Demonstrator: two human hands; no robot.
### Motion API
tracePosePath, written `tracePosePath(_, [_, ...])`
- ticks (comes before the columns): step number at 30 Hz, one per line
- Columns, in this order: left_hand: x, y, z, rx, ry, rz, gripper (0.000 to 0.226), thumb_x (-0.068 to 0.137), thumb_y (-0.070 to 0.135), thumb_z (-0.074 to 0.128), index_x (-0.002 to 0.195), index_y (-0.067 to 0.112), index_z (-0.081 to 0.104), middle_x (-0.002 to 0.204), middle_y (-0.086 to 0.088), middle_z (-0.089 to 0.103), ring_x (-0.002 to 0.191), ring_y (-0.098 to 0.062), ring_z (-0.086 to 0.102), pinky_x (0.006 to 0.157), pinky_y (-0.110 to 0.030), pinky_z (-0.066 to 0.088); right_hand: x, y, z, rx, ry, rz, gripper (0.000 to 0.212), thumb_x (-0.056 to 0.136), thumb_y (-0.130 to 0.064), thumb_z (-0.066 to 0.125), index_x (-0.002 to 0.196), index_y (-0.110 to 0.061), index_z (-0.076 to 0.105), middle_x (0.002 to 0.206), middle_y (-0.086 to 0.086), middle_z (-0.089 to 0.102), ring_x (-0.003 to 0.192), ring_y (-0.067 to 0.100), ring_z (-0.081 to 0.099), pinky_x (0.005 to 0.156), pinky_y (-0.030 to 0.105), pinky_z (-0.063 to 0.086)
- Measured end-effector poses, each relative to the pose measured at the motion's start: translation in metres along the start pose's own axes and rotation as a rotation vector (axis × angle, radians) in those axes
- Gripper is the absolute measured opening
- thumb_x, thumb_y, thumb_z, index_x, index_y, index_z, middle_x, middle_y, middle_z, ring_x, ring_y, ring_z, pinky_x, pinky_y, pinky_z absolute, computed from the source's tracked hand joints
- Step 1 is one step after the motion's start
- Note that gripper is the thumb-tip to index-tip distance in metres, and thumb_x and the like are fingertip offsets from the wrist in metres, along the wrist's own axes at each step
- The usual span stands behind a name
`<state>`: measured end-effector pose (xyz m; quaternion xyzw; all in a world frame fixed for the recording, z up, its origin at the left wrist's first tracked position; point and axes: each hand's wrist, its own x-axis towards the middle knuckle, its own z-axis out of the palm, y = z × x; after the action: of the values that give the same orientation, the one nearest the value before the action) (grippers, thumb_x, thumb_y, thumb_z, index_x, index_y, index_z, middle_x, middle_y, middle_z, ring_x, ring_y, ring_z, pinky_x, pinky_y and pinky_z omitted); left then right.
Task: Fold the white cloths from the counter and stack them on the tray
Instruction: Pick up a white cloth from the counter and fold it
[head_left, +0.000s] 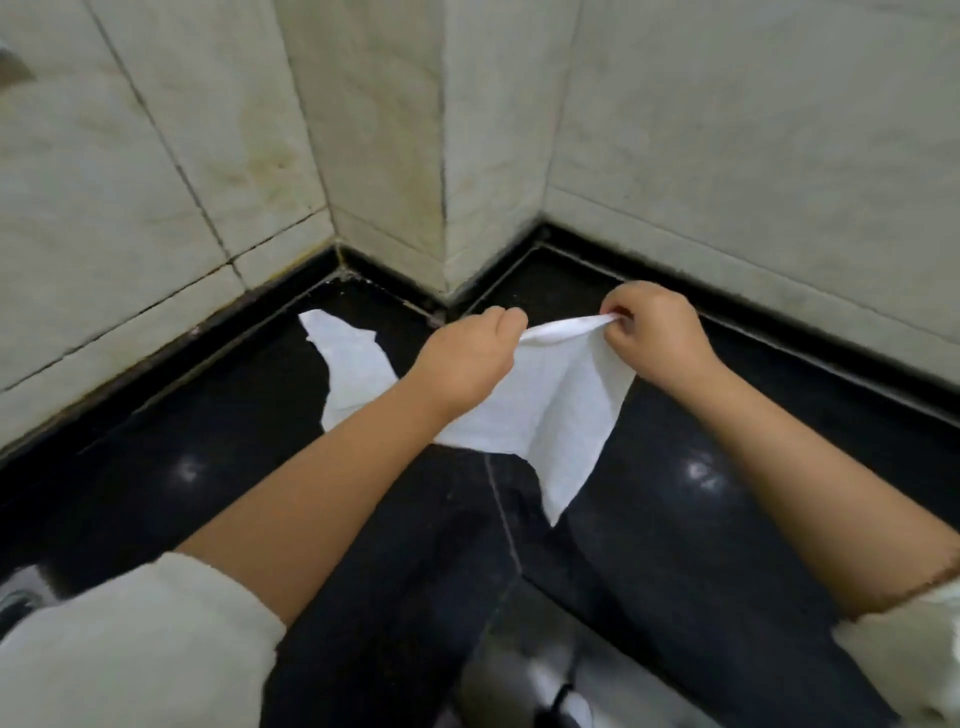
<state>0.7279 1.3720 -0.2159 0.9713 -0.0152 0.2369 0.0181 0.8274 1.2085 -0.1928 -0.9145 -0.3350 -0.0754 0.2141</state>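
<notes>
Left hand (467, 358) and right hand (652, 332) each pinch the top edge of a thin white cloth (550, 405), lifted above the glossy black stone counter (727, 519). Its lower corner hangs uneven, so a skewed fold seems likely; no tray visible. A second crumpled white cloth (348, 369) lies beside the left forearm and could get dragged.

No readable text or labels.

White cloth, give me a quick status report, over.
Left hand and right hand pinch the white cloth above the black counter. Unfolded. Nothing in the way.
</notes>
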Motion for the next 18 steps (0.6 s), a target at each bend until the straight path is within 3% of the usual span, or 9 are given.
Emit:
tracePosePath(1, [0.013, 0.018, 0.003, -0.019, -0.021, 0.057, 0.009, 0.067, -0.002, 0.058, 0.072, 0.005, 0.056, 0.057, -0.009, 0.054, 0.039, -0.024, 0.052, 0.035, -0.025, 0.028, -0.008, 0.019, -0.013, -0.029, 0.041, 0.035, 0.021, 0.079, -0.002, 0.048, 0.091, 0.002, 0.065, 0.092, 0.022, 0.066, 0.089, 0.037, 0.059, 0.076, 0.041, 0.045])
tracePosePath(4, [0.051, 0.072, 0.016, -0.024, 0.032, 0.234, 0.048, 0.042, -0.005, 0.082, 0.073, 0.009, 0.049, 0.052, -0.008, 0.052, 0.033, -0.023, 0.048, 0.028, -0.019, 0.027, -0.043, 0.082, -0.061, -0.167, 0.218, 0.084, 0.029, 0.073, -0.009, 0.043, 0.084, 0.001, 0.068, 0.082, 0.021, 0.069, 0.083, 0.04, 0.062, 0.077, 0.044, 0.044])
tracePosePath(5, [0.062, 0.091, 0.02, -0.017, 0.076, 0.29, 0.046, 0.045, -0.004, 0.079, 0.074, 0.01, 0.046, 0.052, -0.007, 0.052, 0.033, -0.022, 0.048, 0.027, -0.02, 0.029, -0.058, 0.102, -0.076, -0.209, 0.269, 0.093, 0.027, 0.072, -0.009, 0.044, 0.081, 0.0, 0.068, 0.078, 0.021, 0.069, 0.08, 0.04, 0.062, 0.079, 0.044, 0.043])
tracePosePath(8, [0.073, 0.144, 0.025, -0.018, 0.082, 0.418, 0.005, 0.064, 0.01, 0.045, 0.068, 0.012, 0.045, 0.048, -0.004, 0.051, 0.034, -0.02, 0.047, 0.029, -0.02, 0.029, -0.113, 0.15, -0.101, -0.271, 0.293, 0.031, 0.027, 0.071, -0.011, 0.041, 0.075, -0.002, 0.066, 0.066, 0.016, 0.066, 0.067, 0.034, 0.064, 0.078, 0.035, 0.035])
tracePosePath(12, [0.041, 0.194, 0.062, -0.134, -0.047, 0.556, 0.022, 0.066, 0.014, 0.037, 0.053, 0.009, 0.054, 0.046, -0.005, 0.053, 0.037, -0.021, 0.051, 0.035, -0.019, 0.034, -0.205, 0.194, -0.086, -0.235, 0.072, -0.082, 0.027, 0.068, -0.01, 0.038, 0.08, -0.01, 0.062, 0.069, 0.009, 0.065, 0.073, 0.019, 0.053, 0.08, 0.032, 0.032])
tracePosePath(14, [0.018, 0.214, 0.081, -0.164, -0.301, 0.495, 0.022, 0.074, 0.007, 0.039, 0.065, 0.004, 0.059, 0.061, -0.011, 0.062, 0.055, -0.027, 0.061, 0.048, -0.025, 0.046, -0.248, 0.21, -0.068, -0.206, -0.094, -0.047, 0.03, 0.064, -0.011, 0.035, 0.073, -0.012, 0.064, 0.067, 0.005, 0.064, 0.066, 0.02, 0.059, 0.074, 0.029, 0.035])
tracePosePath(16, [-0.005, 0.227, 0.092, -0.205, -0.724, 0.332, 0.021, 0.088, 0.006, 0.04, 0.095, 0.003, 0.06, 0.096, -0.014, 0.065, 0.089, -0.029, 0.061, 0.075, -0.032, 0.048, -0.281, 0.218, -0.049, -0.153, -0.31, -0.001, 0.032, 0.063, -0.012, 0.034, 0.068, -0.012, 0.066, 0.066, 0.004, 0.063, 0.059, 0.022, 0.064, 0.067, 0.029, 0.047])
tracePosePath(18, [-0.025, 0.238, 0.098, -0.223, -1.004, 0.287, 0.022, 0.092, 0.009, 0.04, 0.109, 0.006, 0.053, 0.111, -0.012, 0.06, 0.099, -0.028, 0.056, 0.083, -0.032, 0.043, -0.303, 0.22, -0.035, -0.027, -0.564, 0.108, 0.028, 0.071, -0.006, 0.04, 0.077, -0.005, 0.068, 0.08, 0.011, 0.066, 0.074, 0.027, 0.066, 0.068, 0.033, 0.052])
